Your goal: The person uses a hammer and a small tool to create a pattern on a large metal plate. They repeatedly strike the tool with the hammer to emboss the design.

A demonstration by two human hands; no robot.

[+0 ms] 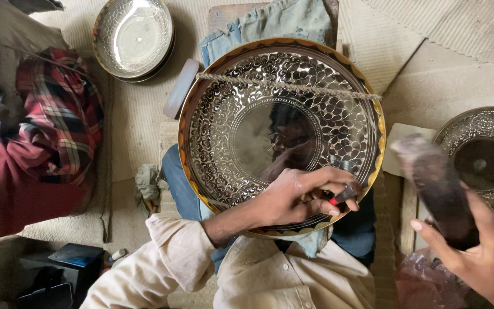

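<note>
We are pinching a small tool (pixel 344 193) with our left hand (pixel 298 197) at the near edge of the engraved plate (pixel 218 131). Our right hand (pixel 475 252) is gripping a dark mallet (pixel 435 189) above the woven floor mat (pixel 138 114).

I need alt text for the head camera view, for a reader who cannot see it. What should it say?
A person's left hand presses a small tool onto the rim of a large engraved metal plate on their lap, while the right hand holds a dark wooden mallet. Two smaller engraved plates lie nearby.
</note>
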